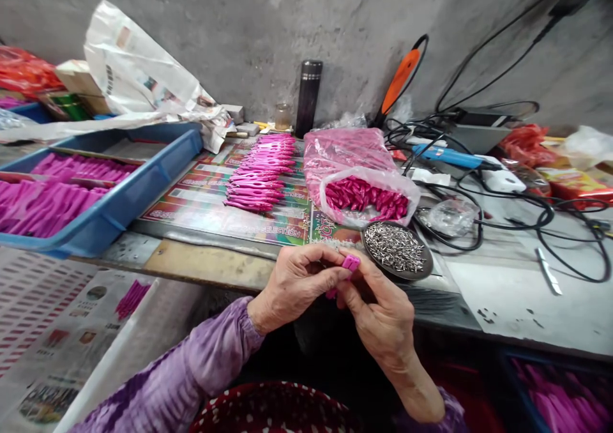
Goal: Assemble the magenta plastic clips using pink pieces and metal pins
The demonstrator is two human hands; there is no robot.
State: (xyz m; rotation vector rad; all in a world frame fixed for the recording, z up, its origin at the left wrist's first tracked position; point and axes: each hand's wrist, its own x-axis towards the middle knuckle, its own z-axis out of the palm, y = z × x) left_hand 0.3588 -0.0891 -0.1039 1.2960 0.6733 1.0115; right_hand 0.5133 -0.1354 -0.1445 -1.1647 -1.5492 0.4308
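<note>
My left hand [299,283] and my right hand [380,305] meet in front of the table edge. Between their fingertips is a small pink plastic piece [351,264], pinched from both sides, with its lower part mostly covered by fingers. Just beyond my right hand, a dark round dish [422,273] holds many small shiny metal pins [395,246]. Behind the dish lies an open clear bag [330,145] full of darker pink pieces [364,197]. Slim pink pieces [261,174] lie stacked in a row on printed sheets, farther off to the left.
A blue tray [129,197] with bundled pink pieces stands at the left. A black cylinder [309,98] is upright by the wall. Black cables [527,225], a blue-handled tool [445,155] and a white-handled blade [548,270] lie on the right.
</note>
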